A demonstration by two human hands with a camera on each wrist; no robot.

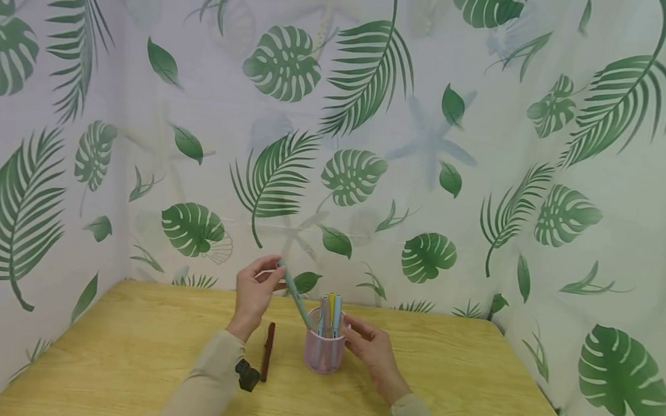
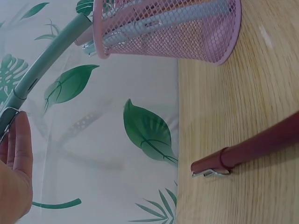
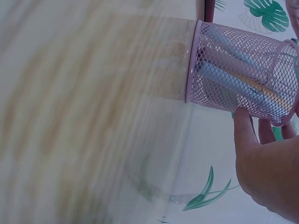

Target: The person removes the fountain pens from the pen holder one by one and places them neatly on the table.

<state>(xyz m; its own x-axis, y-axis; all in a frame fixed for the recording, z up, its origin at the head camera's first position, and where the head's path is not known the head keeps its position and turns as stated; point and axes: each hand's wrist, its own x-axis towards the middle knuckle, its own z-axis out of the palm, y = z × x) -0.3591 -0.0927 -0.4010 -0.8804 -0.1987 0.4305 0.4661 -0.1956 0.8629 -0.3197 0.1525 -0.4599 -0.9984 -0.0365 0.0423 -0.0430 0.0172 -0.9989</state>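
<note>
My left hand [image 1: 255, 294] pinches a grey-green pen [image 1: 295, 296] near its clip end. The pen slants down toward a pink mesh pen holder [image 1: 324, 355], its lower end at the holder's rim; whether that end is inside I cannot tell. In the left wrist view the same green pen [image 2: 51, 53] shows beside the holder's mouth. My right hand [image 1: 375, 352] holds the pen holder at its right side near the rim, and in the right wrist view its fingertips [image 3: 242, 116] touch the mesh. Several pens [image 1: 337, 313], blue, grey and yellow, stand in the holder.
A dark red pen [image 1: 268, 352] with a clip lies on the wooden table [image 1: 444, 355], left of the holder. Behind and at both sides hangs a white cloth [image 1: 365, 246] with green leaf prints, meeting the table's back edge.
</note>
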